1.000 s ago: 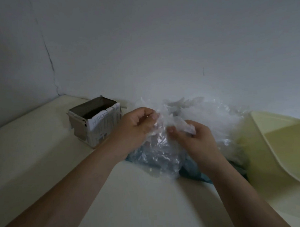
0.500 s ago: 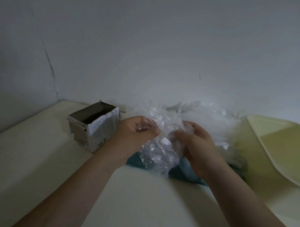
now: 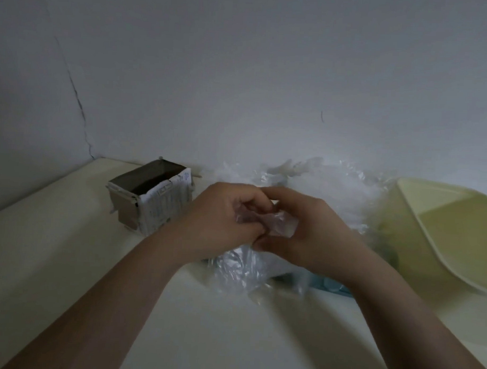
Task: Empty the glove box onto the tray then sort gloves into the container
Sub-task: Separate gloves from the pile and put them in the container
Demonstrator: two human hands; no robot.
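Note:
A heap of clear plastic gloves (image 3: 333, 193) lies on the table behind my hands, over a blue container (image 3: 331, 286) whose edge shows under my right wrist. My left hand (image 3: 221, 219) and my right hand (image 3: 307, 228) meet in front of the heap. Both pinch one crumpled clear glove (image 3: 266, 222) between their fingertips, and its loose end (image 3: 239, 272) hangs down below them. The open cardboard glove box (image 3: 153, 197) stands at the left, apart from my hands. A pale yellow tray (image 3: 442, 232) lies at the right.
The cream table (image 3: 55, 246) runs to a grey wall (image 3: 240, 73) close behind the box and the heap. A crack runs down the wall at the left corner.
My hands have drawn together and closed tighter, bunching the glove into a small wad between the fingertips. The view has shifted slightly.

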